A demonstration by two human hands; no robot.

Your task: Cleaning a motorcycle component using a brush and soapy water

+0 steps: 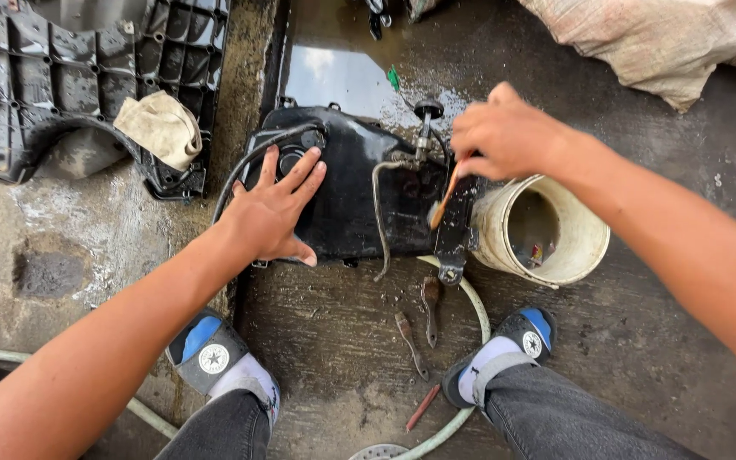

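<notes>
Left hand (273,213) spread flat, holding nothing, pressing on black metal fuel tank (347,192) lying on wet concrete floor (342,332). Right hand (504,136) closed around orange-handled brush (446,198), bristles at tank's right edge. Best scrubbed with short strokes, tank pinned firmly.

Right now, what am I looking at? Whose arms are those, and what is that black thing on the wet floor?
The camera sits on a person's head and looks down, so the two bare arms and both feet belong to that person. The black thing is a black metal tank with thin pipes on it, lying on wet concrete ground. The left hand presses flat on the tank. The right hand has its fingers closed on a brush with an orange handle, touching the tank's edge. Beside it lies a white bucket on its side. A pale hose, a few rusty tools, a black plastic panel and a rag lie around.
</notes>
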